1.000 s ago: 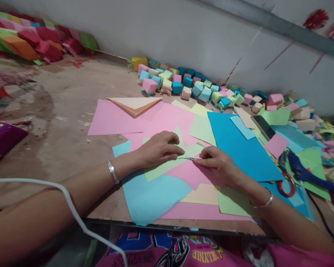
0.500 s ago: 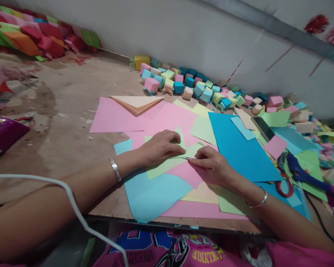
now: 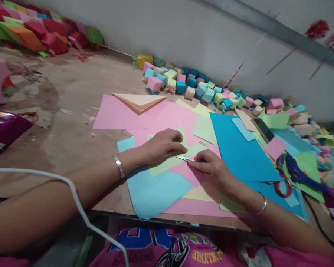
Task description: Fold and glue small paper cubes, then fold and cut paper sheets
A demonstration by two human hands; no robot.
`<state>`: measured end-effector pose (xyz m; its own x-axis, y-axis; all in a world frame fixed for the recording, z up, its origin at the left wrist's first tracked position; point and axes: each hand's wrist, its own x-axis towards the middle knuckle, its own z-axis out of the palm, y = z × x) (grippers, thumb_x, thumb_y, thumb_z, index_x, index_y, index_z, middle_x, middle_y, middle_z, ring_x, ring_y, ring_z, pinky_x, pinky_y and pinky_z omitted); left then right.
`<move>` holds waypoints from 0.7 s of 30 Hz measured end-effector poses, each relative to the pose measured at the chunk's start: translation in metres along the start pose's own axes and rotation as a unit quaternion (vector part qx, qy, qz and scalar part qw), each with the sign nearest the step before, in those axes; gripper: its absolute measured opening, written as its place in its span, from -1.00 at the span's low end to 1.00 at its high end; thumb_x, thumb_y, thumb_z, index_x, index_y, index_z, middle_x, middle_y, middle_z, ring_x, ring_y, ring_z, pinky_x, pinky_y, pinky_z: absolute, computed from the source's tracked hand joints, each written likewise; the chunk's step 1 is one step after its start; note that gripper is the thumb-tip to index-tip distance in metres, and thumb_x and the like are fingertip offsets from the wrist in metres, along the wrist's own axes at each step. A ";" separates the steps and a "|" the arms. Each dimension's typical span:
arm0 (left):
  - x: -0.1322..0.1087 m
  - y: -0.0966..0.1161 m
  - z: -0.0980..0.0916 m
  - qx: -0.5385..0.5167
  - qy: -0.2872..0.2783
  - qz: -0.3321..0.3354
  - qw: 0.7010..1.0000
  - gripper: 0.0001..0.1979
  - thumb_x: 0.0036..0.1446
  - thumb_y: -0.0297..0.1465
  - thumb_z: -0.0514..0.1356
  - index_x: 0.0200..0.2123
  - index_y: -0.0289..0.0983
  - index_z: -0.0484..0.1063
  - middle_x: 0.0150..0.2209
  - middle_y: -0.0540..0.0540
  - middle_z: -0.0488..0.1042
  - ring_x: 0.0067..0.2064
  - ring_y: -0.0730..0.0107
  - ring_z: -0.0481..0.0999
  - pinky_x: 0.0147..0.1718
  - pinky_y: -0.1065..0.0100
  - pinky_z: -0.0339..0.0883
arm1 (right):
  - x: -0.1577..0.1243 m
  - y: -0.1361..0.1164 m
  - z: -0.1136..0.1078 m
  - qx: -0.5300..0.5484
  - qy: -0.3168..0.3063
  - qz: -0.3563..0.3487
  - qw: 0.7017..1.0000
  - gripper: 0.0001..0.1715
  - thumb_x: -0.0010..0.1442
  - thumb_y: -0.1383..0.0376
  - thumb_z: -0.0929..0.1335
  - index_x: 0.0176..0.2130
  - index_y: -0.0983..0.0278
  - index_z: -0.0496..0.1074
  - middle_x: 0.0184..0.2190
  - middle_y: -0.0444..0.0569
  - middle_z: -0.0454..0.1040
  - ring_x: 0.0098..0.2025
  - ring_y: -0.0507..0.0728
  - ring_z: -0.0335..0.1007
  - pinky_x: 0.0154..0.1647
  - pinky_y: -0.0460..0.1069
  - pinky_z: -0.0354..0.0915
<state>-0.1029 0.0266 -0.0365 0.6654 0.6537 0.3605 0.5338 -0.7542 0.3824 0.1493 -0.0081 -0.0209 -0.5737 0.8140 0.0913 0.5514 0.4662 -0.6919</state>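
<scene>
My left hand lies on a light green sheet of paper, fingers curled and pressing it down. My right hand is closed in a pinch on a small metal blade whose tip rests on the green sheet just below my left fingertips. Under the green sheet lie pink paper and a light blue sheet. Both wrists wear silver bangles.
More coloured sheets cover the wooden table, with a large blue sheet to the right. Red-handled scissors and a blue glue gun lie at right. Several folded paper cubes line the wall. A purple box sits left. A white cable crosses my left arm.
My right hand and the blade have slid a little to the left along the green sheet. The left hand stays pressed on the paper. The view has shifted slightly.
</scene>
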 end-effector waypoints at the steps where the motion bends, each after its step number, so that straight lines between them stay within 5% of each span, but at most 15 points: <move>1: 0.000 0.000 0.000 0.000 -0.001 0.000 1.000 -0.76 0.32 -0.26 0.11 -0.11 -0.05 0.59 -0.08 -0.15 0.42 -0.06 0.23 0.37 -0.06 0.19 0.25 | 0.001 -0.004 0.002 0.029 0.003 0.033 0.999 -0.74 0.30 0.11 0.31 -0.32 0.22 0.40 -0.38 -0.01 0.31 -0.33 0.12 0.25 -0.39 0.06 0.22; 7: 0.000 0.002 -0.001 -0.005 -0.002 -0.002 1.000 -0.76 0.33 -0.27 0.10 -0.13 -0.06 0.58 -0.08 -0.14 0.42 -0.08 0.24 0.38 -0.05 0.18 0.24 | 0.006 -0.019 0.011 0.099 0.008 0.110 0.989 -0.68 0.26 0.10 0.35 -0.41 0.22 0.26 -0.41 -0.05 0.29 -0.36 0.09 0.23 -0.41 0.05 0.20; 14: 0.000 0.002 0.000 0.000 -0.011 -0.006 1.000 -0.75 0.32 -0.29 0.09 -0.12 -0.07 0.58 -0.08 -0.15 0.42 -0.07 0.22 0.37 -0.03 0.16 0.24 | 0.013 -0.029 0.021 0.065 -0.013 0.039 0.997 -0.67 0.27 0.12 0.34 -0.44 0.22 0.25 -0.43 -0.02 0.31 -0.37 0.10 0.19 -0.43 0.05 0.13; 21: 0.000 0.000 0.001 0.003 -0.012 -0.002 1.000 -0.76 0.27 -0.39 0.11 -0.15 -0.11 0.59 -0.08 -0.16 0.42 -0.06 0.18 0.37 -0.03 0.12 0.26 | 0.026 -0.046 0.033 0.089 -0.035 0.106 0.990 -0.60 0.25 0.09 0.35 -0.48 0.22 0.17 -0.43 -0.06 0.31 -0.37 0.08 0.20 -0.44 0.03 0.12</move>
<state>-0.1021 0.0267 -0.0369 0.6761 0.6548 0.3377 0.5393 -0.7522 0.3787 0.0887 -0.0202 -0.0104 -0.5012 0.8577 -0.1148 0.5515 0.2143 -0.8062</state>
